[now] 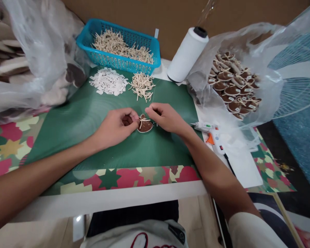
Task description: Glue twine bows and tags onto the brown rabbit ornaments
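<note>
Work surface: green mat [88, 113] on a patterned table cover.

Item in hand: one small brown piece [145, 126] lies flat at the mat's centre, between both hands. It is pear-shaped. Its long axis runs away from the person, with the narrow end pointing toward the far edge of the mat and the broad, rounded end toward the person. A cream bow [142, 121] sits across its upper half, with the tails out to either side.

Left hand [117, 126]: fingers curled, thumb and forefinger closed together on the bow's left end, at the piece's left edge.

Right hand [166, 117]: fingers curled inward, tips gathered just above the bow's right tail. Whether it grips anything cannot be told.

Surroundings: a loose pile of bows [142, 85] and a heap of white labels [109, 82] lie beyond the piece. A blue basket [80, 41] of bows stands behind them. A white thread spool [186, 55] stands to the right of the basket. A glue gun [211, 131] lies just right of the right wrist. A clear bag of finished pieces [234, 88] rests further right.
</note>
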A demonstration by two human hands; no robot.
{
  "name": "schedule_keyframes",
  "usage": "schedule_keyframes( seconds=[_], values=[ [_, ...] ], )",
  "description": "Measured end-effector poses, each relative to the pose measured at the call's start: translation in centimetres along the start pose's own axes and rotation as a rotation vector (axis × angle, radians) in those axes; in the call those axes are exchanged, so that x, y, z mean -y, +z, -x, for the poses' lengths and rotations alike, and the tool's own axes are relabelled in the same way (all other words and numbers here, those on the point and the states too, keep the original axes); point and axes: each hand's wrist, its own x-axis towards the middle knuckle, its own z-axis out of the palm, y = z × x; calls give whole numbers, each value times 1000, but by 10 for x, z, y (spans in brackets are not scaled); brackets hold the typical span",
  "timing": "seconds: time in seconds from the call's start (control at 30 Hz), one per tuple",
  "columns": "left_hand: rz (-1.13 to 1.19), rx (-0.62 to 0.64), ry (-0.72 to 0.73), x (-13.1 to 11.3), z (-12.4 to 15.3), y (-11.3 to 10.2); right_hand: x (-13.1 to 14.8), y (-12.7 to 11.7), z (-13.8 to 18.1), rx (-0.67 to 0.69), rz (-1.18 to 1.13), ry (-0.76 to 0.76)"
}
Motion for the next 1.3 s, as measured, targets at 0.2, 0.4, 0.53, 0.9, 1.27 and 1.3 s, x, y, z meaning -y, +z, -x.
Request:
schedule_keyframes(
  seconds=[0.2, 0.4, 0.53, 0.9, 1.27, 1.3],
  values=[
    [4, 6, 2, 2, 0, 0, -8, -4, 3, 66, -169, -19],
    [5, 11, 17, 4, 0, 0, -9, -5, 6, 27, -90, -25],
    [20, 13, 17, 5, 0, 0, -11, -7, 8, 32, -97, -41],
    [29, -9, 1, 7, -1, -1, -14, -12, 15, 45, -103, 37],
    [-302, -34, 208, 9, 5, 5, -11, -12, 12, 71, -27, 53],
    [-324, -20, 216, 10, 6, 4, -11, -12, 11, 82, -27, 59]
  ],
)
